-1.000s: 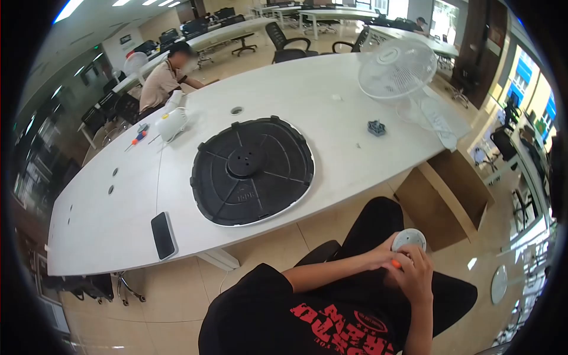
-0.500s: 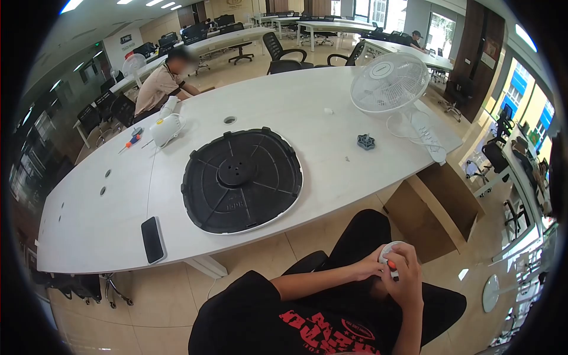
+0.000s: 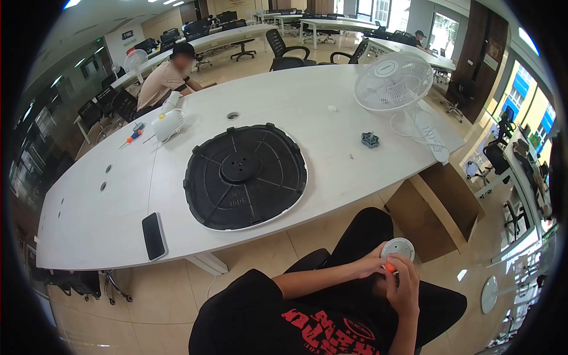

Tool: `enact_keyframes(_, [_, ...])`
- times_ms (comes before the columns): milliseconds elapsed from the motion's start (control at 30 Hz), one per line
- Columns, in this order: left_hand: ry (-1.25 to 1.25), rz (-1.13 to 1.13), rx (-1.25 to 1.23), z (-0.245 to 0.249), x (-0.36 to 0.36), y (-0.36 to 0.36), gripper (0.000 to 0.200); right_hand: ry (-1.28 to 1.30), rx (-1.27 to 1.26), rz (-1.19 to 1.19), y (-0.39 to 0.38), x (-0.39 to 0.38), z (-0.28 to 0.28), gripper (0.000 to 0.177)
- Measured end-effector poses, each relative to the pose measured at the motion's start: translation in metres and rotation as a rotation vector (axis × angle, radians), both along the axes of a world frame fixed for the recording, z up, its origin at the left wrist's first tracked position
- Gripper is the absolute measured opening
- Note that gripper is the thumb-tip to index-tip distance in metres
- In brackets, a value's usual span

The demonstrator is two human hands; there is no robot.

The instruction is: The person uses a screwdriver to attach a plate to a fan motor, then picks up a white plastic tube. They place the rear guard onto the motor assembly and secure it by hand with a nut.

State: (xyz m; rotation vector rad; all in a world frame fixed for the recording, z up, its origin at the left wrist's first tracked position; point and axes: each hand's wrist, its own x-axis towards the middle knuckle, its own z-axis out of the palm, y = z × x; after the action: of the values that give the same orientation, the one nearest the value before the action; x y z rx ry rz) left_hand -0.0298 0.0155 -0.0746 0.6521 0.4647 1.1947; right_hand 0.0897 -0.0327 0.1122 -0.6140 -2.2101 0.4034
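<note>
Above my lap, my left hand (image 3: 371, 263) is closed around the edge of a round white plastic part (image 3: 401, 245), whose flat face with small holes is turned up. My right hand (image 3: 406, 287) comes in from below with bent fingers closed at a small orange piece (image 3: 390, 267) right beside the white part's near edge. Most of the orange piece is hidden by the fingers. On the table in front of me lies a large black ribbed base (image 3: 236, 204), underside up with a white rim.
A phone (image 3: 154, 236) lies near the table's front edge. Further back are a white fan motor housing (image 3: 168, 125), a screwdriver (image 3: 134, 136), a dark star-shaped knob (image 3: 370, 139) and a caged fan head (image 3: 393, 83). A cardboard box (image 3: 435, 207) stands below the edge; a person (image 3: 163, 83) sits across.
The round white part has tipped so its holed face now shows more fully. My right fingers have slid down from over it to the orange piece. The view has shifted slightly.
</note>
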Motion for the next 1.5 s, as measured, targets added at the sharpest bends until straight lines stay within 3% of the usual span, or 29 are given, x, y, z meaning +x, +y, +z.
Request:
enact_keyframes(100, [-0.016, 0.014, 0.000, -0.002, 0.003, -0.001, 0.071, 0.028, -0.055, -0.017, 0.001, 0.002, -0.001, 0.026])
enact_keyframes(167, [0.004, 0.047, 0.041, -0.008, 0.007, 0.005, 0.072, 0.040, 0.058, -0.089, 0.003, -0.001, 0.000, 0.026])
enact_keyframes(300, [0.035, 0.021, 0.021, -0.003, 0.005, 0.000, 0.057, 0.000, 0.106, -0.167, 0.003, -0.001, 0.000, 0.027])
enact_keyframes(367, [-0.067, 0.060, 0.011, -0.006, 0.006, 0.004, 0.063, -0.007, 0.104, -0.137, 0.001, -0.004, 0.007, 0.027])
enact_keyframes(633, [-0.075, 0.003, -0.033, -0.006, 0.004, 0.003, 0.062, 0.066, 0.026, -0.026, 0.007, 0.000, 0.004, 0.028])
enact_keyframes(700, [-0.141, 0.004, -0.018, -0.012, 0.006, 0.005, 0.064, 0.056, 0.095, -0.102, 0.003, 0.000, 0.003, 0.030])
enact_keyframes(733, [-0.057, 0.044, -0.030, -0.001, 0.006, 0.001, 0.068, 0.068, 0.145, -0.133, 0.003, 0.000, 0.000, 0.030])
enact_keyframes(800, [-0.006, 0.061, -0.024, -0.005, 0.007, 0.000, 0.059, 0.074, 0.182, -0.200, 0.001, 0.002, -0.013, 0.031])
enact_keyframes(900, [-0.007, 0.018, -0.027, -0.004, 0.010, 0.001, 0.059, 0.058, 0.115, -0.138, -0.004, 0.002, 0.000, 0.020])
enact_keyframes(1133, [0.015, 0.012, -0.031, -0.002, 0.006, 0.003, 0.059, 0.093, -0.150, 0.104, 0.009, 0.004, 0.002, 0.022])
enact_keyframes(1233, [0.044, 0.014, -0.021, -0.002, 0.007, 0.007, 0.059, 0.166, -0.059, 0.123, 0.016, -0.002, -0.010, 0.023])
enact_keyframes(1300, [0.064, 0.025, -0.024, -0.002, -0.002, 0.007, 0.059, 0.183, 0.097, 0.000, 0.013, -0.005, -0.011, 0.029])
enact_keyframes(1500, [0.116, 0.036, -0.041, 0.004, -0.013, 0.008, 0.059, 0.173, 0.077, -0.008, 0.012, -0.009, -0.021, 0.027])
